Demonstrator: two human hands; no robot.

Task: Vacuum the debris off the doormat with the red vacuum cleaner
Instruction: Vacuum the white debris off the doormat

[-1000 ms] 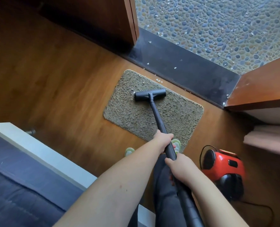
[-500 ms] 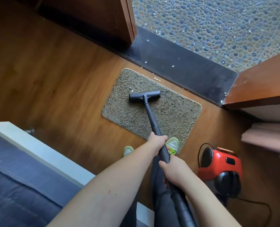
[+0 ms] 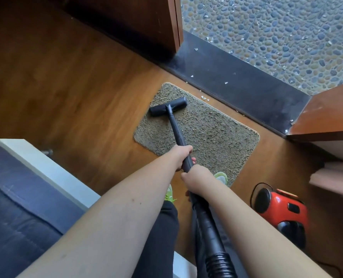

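A shaggy brown doormat (image 3: 212, 135) lies on the wooden floor in front of a dark threshold. The black vacuum nozzle (image 3: 168, 107) rests on the mat's far left corner. Its black wand (image 3: 176, 131) runs back towards me. My left hand (image 3: 181, 155) grips the wand higher up. Just below it, my right hand (image 3: 196, 178) grips the same wand, where it widens into the ribbed hose (image 3: 218, 261). The red vacuum cleaner (image 3: 281, 209) stands on the floor at the right. White debris bits (image 3: 205, 97) lie beside the mat's far edge.
More white bits dot the dark threshold (image 3: 246, 89) and the pebble floor (image 3: 277, 37) beyond. Wooden door panels stand at top centre (image 3: 146, 27) and right (image 3: 331, 115). A blue-cushioned seat with a white frame (image 3: 26, 197) is on my left. My green shoes (image 3: 219, 176) touch the mat's near edge.
The nozzle has slid from the middle of the mat's far edge to its far left corner. Both hands kept their grip on the wand.
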